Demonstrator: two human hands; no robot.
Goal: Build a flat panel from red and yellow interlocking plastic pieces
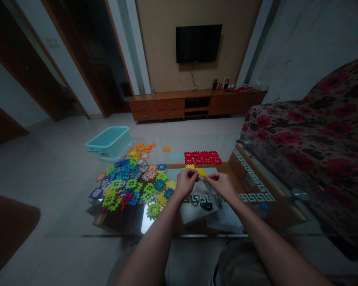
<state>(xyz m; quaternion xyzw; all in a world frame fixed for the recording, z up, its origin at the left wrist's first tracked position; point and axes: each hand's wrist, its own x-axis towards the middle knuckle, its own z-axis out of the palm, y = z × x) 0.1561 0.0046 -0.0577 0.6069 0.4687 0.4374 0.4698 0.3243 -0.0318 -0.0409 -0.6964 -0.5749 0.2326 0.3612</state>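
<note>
Over the glass table, my left hand is closed, its fingertips at the left edge of a yellow interlocking tile. My right hand pinches close to the same tile's lower right edge; the fingers partly hide the contact. Another yellow tile lies just behind my left hand, by the near edge of a red panel. That panel is made of several red window-patterned tiles laid in two rows. To the left spreads a heap of mixed tiles in blue, green, grey, purple and orange.
A light-blue plastic basket stands behind the heap at the left. Several orange tiles lie near it, with a single orange tile apart. Under the glass top sits a white box. A flowered sofa borders the right.
</note>
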